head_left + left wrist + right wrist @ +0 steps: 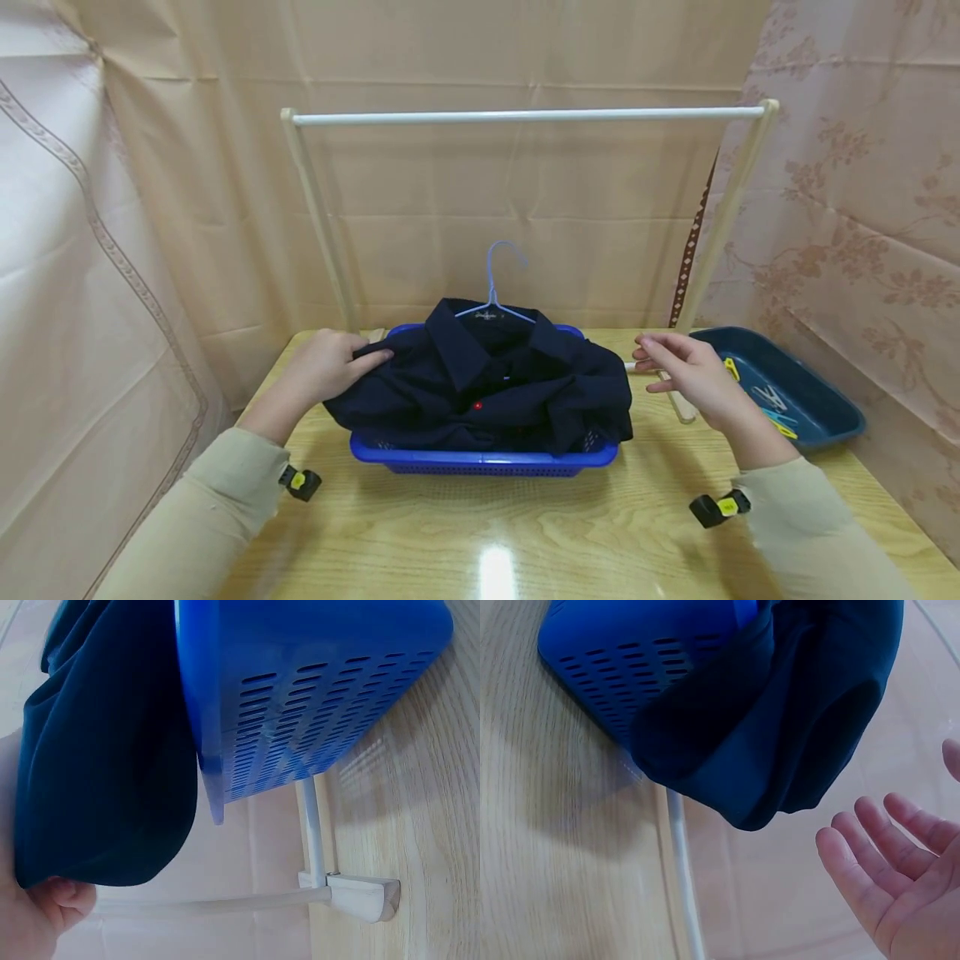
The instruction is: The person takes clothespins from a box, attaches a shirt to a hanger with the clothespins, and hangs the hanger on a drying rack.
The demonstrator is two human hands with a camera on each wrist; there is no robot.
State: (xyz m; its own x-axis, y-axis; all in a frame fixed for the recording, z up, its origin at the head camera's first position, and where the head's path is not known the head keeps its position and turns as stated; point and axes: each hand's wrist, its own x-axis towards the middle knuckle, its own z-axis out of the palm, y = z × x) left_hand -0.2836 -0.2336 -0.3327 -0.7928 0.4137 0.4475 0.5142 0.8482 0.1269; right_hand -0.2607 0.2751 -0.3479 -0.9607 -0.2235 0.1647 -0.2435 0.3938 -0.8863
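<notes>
A dark navy collared shirt [465, 392] lies bunched over a blue plastic basket [480, 458], collar up. A light blue wire hanger [491, 275] sits inside its neck, hook rising above the collar. At the shirt's left end my left hand [326, 364] pinches the fabric, thumb on top; in the left wrist view fingertips [71, 892] curl from beneath the cloth. My right hand [693, 371] is held off the shirt's right side, fingers loosely extended and holding nothing. In the right wrist view a gap separates those fingers from the hanging dark sleeve [780, 727].
Behind the basket stands a rack with a white horizontal bar [525, 116] and cream posts. A dark teal tray [825, 408] at the right holds yellow, white and blue clips [772, 398]. All stand on a wood-grain table [420, 533], with curtains around it.
</notes>
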